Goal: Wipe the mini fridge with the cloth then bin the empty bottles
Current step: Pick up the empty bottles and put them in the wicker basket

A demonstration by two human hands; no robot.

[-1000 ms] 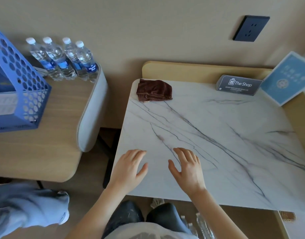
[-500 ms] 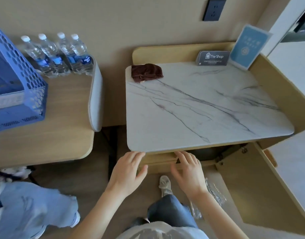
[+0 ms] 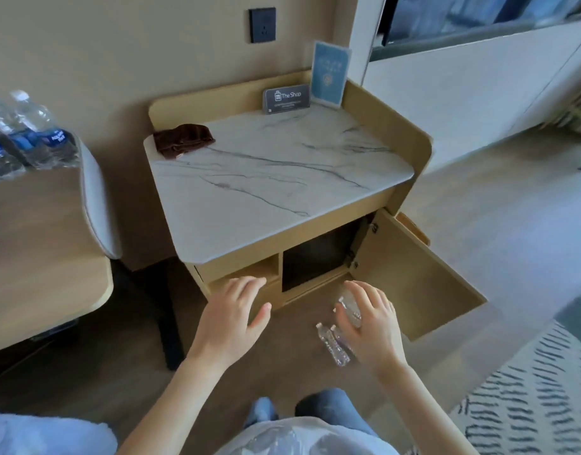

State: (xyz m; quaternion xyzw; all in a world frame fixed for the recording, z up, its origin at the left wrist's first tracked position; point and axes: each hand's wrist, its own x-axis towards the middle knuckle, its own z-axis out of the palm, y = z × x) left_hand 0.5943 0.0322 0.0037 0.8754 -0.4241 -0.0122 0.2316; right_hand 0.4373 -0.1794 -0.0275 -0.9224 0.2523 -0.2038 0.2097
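Note:
A dark brown cloth (image 3: 183, 139) lies crumpled at the back left corner of the marble cabinet top (image 3: 272, 178). Under the top, the cabinet door (image 3: 417, 277) stands swung open to the right, showing the mini fridge's dark front (image 3: 318, 254). Several empty clear bottles (image 3: 332, 346) lie on the floor in front of it. My right hand (image 3: 369, 320) hovers over them with fingers spread, partly hiding them. My left hand (image 3: 233, 313) is held open in front of the small wooden shelf, holding nothing.
A wooden desk (image 3: 36, 257) stands at the left with full water bottles (image 3: 23, 136) on it and a grey chair back (image 3: 95, 198) beside it. A dark sign (image 3: 286, 98) and a blue card (image 3: 330, 75) stand at the cabinet's back. A patterned rug (image 3: 529, 402) lies at the right.
The view has pulled back and down from the marble top. Both hands dropped from the top's front edge to floor level, and the open cabinet, fridge and floor bottles came into sight.

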